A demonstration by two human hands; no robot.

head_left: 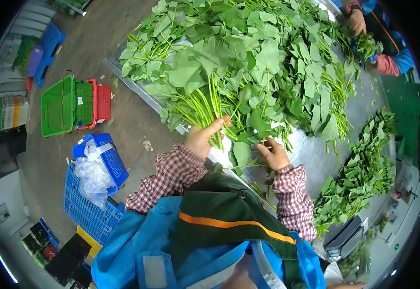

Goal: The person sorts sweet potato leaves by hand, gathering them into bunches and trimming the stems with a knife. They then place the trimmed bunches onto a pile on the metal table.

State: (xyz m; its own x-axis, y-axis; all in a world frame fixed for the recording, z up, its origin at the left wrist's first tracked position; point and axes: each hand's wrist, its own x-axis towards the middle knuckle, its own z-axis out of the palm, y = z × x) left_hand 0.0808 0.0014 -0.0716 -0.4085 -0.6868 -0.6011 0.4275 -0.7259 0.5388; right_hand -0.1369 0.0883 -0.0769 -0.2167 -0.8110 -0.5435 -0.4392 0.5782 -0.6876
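My left hand [206, 137] is wrapped round a bunch of leafy green stems [201, 107], cut ends pointing down toward me and leaves facing away. Just right of it, my right hand [274, 153] pinches at a single leafy stem [259, 126] near the table's front edge. A large heap of the same leafy greens [287, 62] covers the metal table [304, 153] beyond both hands. A few loose stems and leaves lie below and between my hands. Part of the right fingertips is hidden by leaves.
Another pile of greens [364, 168] runs along the table's right side. Across the table, a co-worker's hand [357, 22] holds a small bunch. Left on the floor stand a green basket [58, 107], a red basket [103, 103] and a blue basket [117, 164] with clear plastic bags.
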